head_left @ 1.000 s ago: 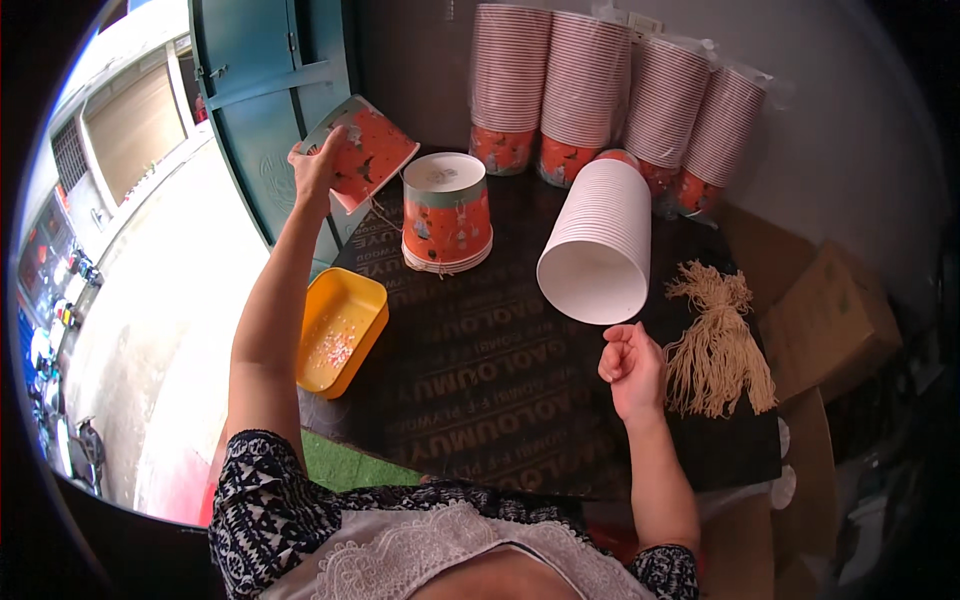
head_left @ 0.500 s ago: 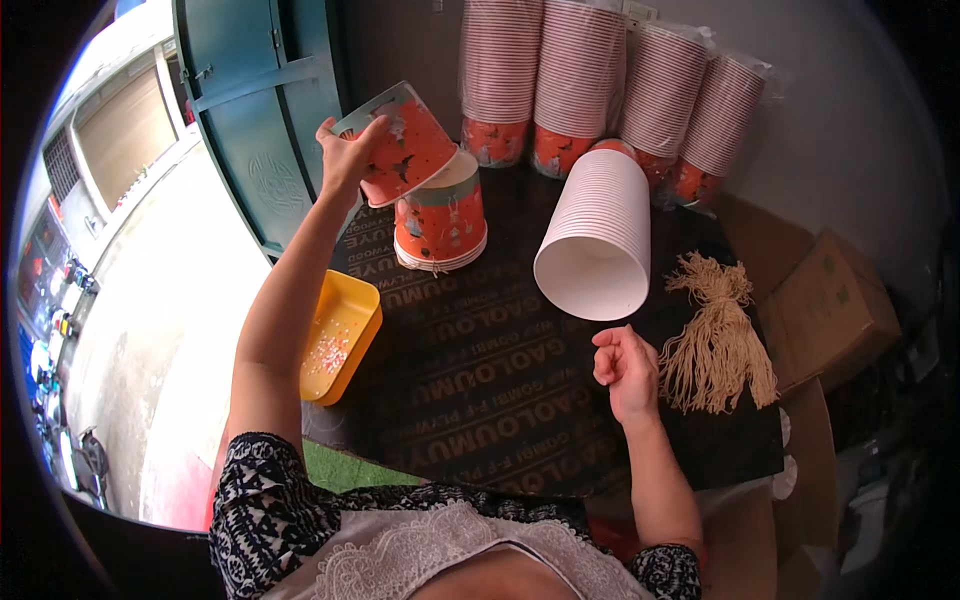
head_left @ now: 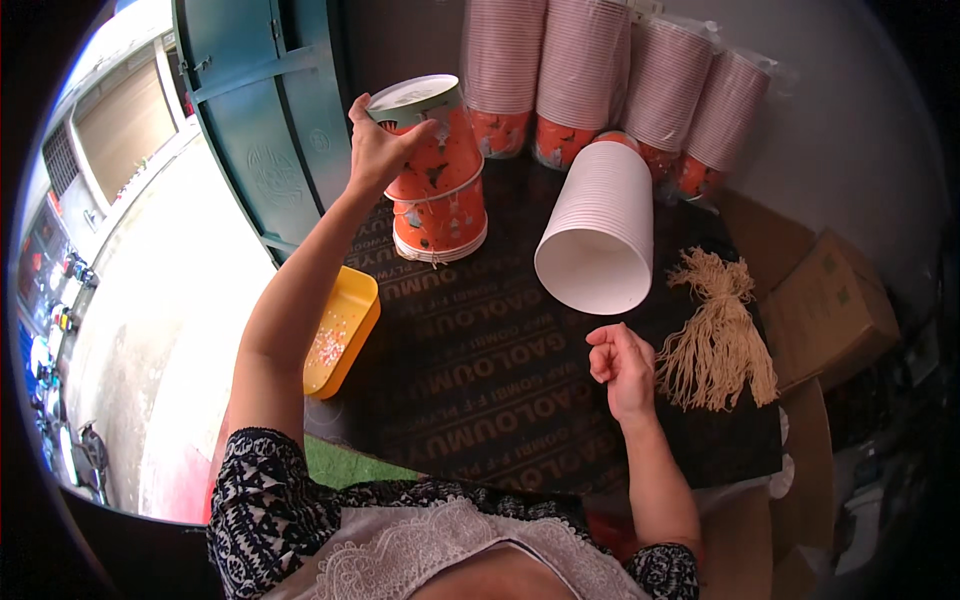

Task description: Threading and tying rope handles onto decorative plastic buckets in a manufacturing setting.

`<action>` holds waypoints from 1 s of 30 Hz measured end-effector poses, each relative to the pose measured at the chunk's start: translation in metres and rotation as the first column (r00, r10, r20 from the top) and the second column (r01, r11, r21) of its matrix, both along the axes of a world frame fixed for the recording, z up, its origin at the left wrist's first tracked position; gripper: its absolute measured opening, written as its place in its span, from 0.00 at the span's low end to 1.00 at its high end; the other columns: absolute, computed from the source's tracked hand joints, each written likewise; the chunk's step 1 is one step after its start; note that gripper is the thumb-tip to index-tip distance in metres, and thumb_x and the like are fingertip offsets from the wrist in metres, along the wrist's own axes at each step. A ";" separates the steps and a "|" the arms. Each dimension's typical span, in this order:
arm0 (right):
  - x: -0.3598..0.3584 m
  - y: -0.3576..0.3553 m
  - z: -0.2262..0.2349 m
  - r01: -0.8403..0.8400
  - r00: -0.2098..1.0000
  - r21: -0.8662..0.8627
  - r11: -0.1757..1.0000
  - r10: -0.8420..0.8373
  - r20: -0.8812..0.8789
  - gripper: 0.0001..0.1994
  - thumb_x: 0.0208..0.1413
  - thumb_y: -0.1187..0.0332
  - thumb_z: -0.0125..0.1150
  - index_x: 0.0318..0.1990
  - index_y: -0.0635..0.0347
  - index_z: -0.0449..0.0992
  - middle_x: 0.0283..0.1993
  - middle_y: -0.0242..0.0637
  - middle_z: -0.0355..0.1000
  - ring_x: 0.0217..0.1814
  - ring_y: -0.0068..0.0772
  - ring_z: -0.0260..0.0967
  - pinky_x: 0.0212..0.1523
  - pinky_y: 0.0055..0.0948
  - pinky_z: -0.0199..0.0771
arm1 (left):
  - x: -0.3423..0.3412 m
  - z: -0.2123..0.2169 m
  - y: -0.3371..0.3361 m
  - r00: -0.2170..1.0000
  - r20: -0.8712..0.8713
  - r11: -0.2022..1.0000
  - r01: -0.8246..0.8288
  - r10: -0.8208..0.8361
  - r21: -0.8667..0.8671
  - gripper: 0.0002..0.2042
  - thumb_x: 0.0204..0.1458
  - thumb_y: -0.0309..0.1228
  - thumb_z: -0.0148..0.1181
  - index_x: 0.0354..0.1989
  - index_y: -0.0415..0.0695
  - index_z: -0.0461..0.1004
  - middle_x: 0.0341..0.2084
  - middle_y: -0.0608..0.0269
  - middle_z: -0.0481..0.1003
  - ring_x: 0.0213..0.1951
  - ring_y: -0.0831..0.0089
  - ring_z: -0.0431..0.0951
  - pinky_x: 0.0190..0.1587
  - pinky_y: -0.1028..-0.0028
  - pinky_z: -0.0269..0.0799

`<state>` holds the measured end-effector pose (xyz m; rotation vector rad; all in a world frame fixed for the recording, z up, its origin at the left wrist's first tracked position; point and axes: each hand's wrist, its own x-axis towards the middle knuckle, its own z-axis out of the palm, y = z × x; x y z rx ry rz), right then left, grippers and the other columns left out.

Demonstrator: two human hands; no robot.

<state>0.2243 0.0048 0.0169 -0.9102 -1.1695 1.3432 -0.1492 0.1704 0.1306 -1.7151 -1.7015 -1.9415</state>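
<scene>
My left hand (head_left: 385, 150) grips an upside-down orange paper bucket (head_left: 447, 150) with a grey-green band and a pale base. Its rim sits over a short upside-down stack of like buckets (head_left: 440, 225), whose lowest white rims show, with a bit of cord at the bottom. Over the table's right half my right hand (head_left: 628, 370) is closed, fingers curled in; anything inside them is too small or hidden to make out. Just beyond it lies a long nested stack of white-lined buckets (head_left: 598, 215), mouth toward me. Beside that hand is a bundle of beige cords (head_left: 715, 340).
A yellow tray (head_left: 345, 330) with small pale and pink bits lies by my left forearm on the dark printed board (head_left: 470, 370). Several plastic-wrapped bucket stacks (head_left: 585, 70) stand along the wall. Cardboard boxes (head_left: 835, 310) are at right, a green metal door (head_left: 265, 130) at left.
My left hand has swung the tilted bucket rightward and upright onto the short stack, covering its upper part. The right hand stays closed in nearly the same place.
</scene>
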 end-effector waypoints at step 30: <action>-0.003 0.000 -0.003 -0.046 0.992 0.069 0.997 0.038 0.122 0.19 0.67 0.59 0.42 0.33 0.65 0.72 0.18 0.28 0.60 0.18 0.15 0.53 0.19 0.16 0.50 | 0.011 -0.046 -0.005 0.990 -0.140 0.998 -0.030 0.023 -0.049 0.57 0.27 0.49 0.78 0.62 0.30 0.50 0.53 0.37 0.65 0.56 0.49 0.67 0.59 0.61 0.64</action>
